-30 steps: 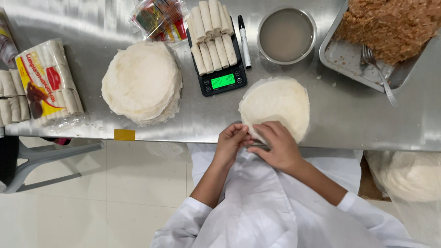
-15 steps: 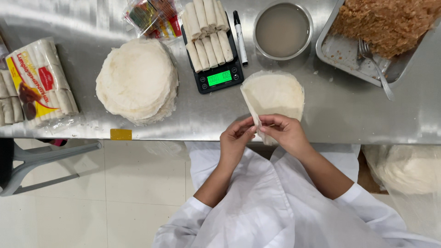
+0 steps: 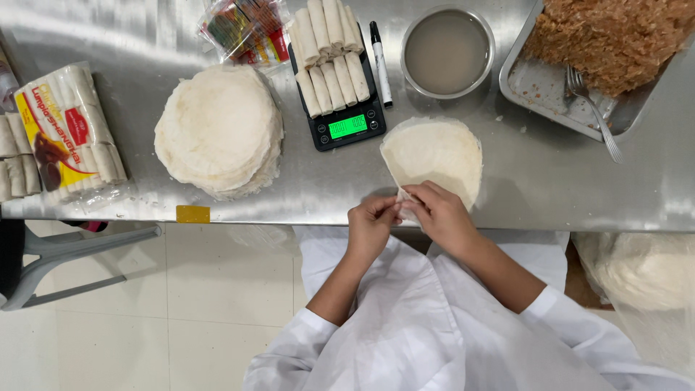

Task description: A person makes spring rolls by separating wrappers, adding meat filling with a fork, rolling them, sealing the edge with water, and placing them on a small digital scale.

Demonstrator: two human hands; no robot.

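A thin round white wrapper [image 3: 436, 153] lies flat on the steel table [image 3: 550, 181], its near left side folded in. My left hand [image 3: 373, 226] and my right hand [image 3: 440, 214] meet at the wrapper's near edge, at the table's front rim. Both pinch the wrapper's folded near edge between fingertips. Beyond the wrapper stands a black scale [image 3: 346, 123] with a lit green display, carrying several pale rolled wraps [image 3: 329, 51].
A tall stack of round wrappers [image 3: 218, 130] sits left of the scale. A metal bowl of cloudy liquid [image 3: 447, 52], a black marker [image 3: 380, 52], a tray of shredded brown filling [image 3: 615, 36] with a fork [image 3: 594, 108], and packaged rolls [image 3: 69, 134] lie around. Bagged wrappers [image 3: 641, 271] sit lower right.
The wrapper's left side has been folded inward, so its round outline now has a straight left edge. Both hands stayed at its near edge, shifting slightly with the camera.
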